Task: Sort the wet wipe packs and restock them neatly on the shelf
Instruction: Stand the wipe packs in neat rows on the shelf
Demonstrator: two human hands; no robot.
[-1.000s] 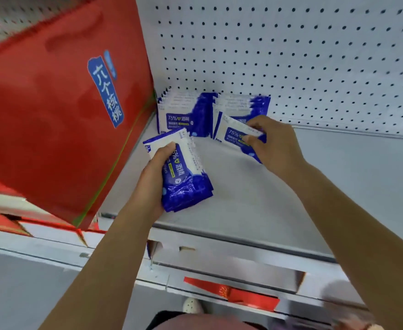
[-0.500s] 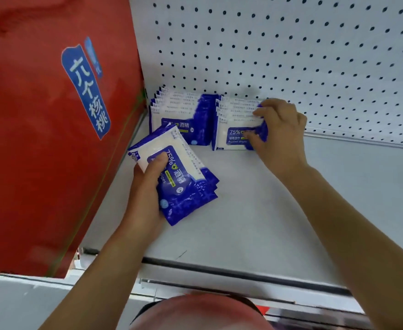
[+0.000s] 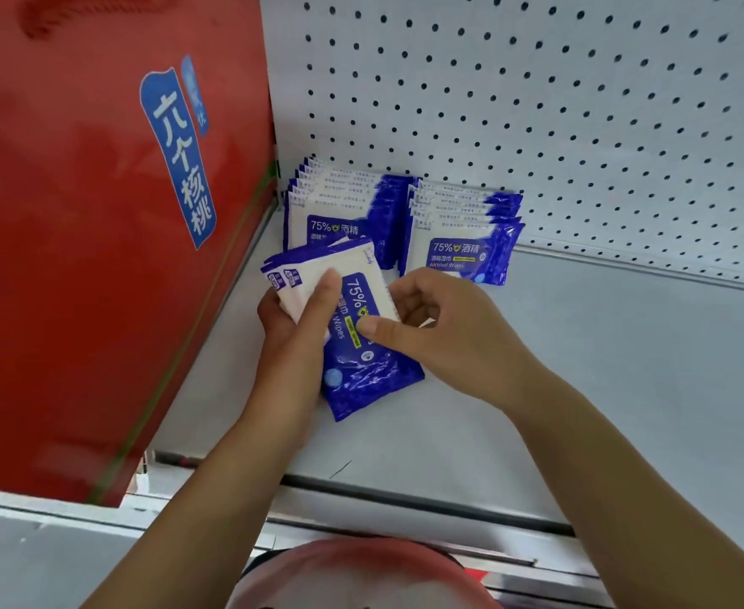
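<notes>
The right hand (image 3: 445, 334) has left the right row (image 3: 462, 243), where it was half a second ago, and is now pinching the top pack (image 3: 372, 294) of the stack (image 3: 370, 380), thumb pressing on its face and fingers curling at its 3 o'clock edge. The left hand (image 3: 293, 334) is still gripping the stack from 9 o'clock, thumb lying across the white end. The stack is sitting at 6 o'clock from both rows; whether it is touching the shelf (image 3: 603, 380) cannot be told. The left fingers are hiding under the packs, so the count is staying unclear. The left row (image 3: 339, 208) and the right row are standing side by side against the pegboard (image 3: 537, 103) at 12 o'clock. A red box (image 3: 89, 257) is filling the 9 o'clock side, and a blurred pink shape (image 3: 361, 569) is cutting in at 6 o'clock.
</notes>
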